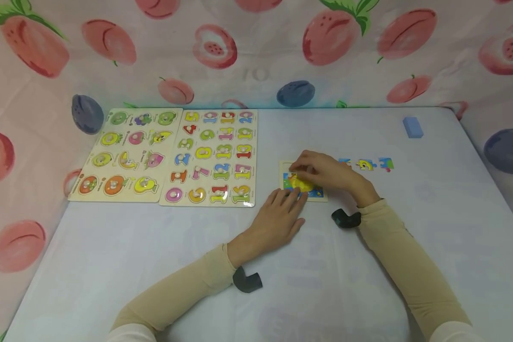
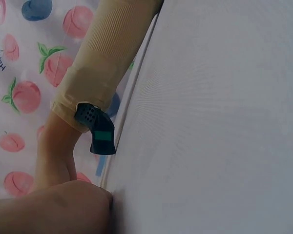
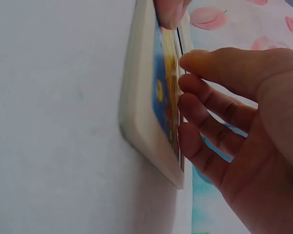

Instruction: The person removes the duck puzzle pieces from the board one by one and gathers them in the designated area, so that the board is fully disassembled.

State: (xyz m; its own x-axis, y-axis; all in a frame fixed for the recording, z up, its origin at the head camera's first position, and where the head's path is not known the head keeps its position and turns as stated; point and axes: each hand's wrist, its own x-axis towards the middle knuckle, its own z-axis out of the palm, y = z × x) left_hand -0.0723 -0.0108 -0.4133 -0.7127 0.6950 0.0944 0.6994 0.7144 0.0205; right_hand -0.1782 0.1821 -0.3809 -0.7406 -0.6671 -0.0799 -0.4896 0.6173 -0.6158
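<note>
A small wooden jigsaw board, with a blue and yellow picture, lies on the table under both hands. My left hand rests its extended fingertips on the board's near edge and lower picture. My right hand reaches over from the right, its bent fingers touching the upper part of the picture. In the right wrist view, the thumb and several fingertips meet the puzzle surface, and nothing shows pinched between them. A yellow part of the picture shows between the hands; the rest there is hidden.
Loose jigsaw pieces lie in a row right of the board, one partly behind my right hand. A blue block sits at the back right. At the left lie a fruit peg board and a number peg board, side by side.
</note>
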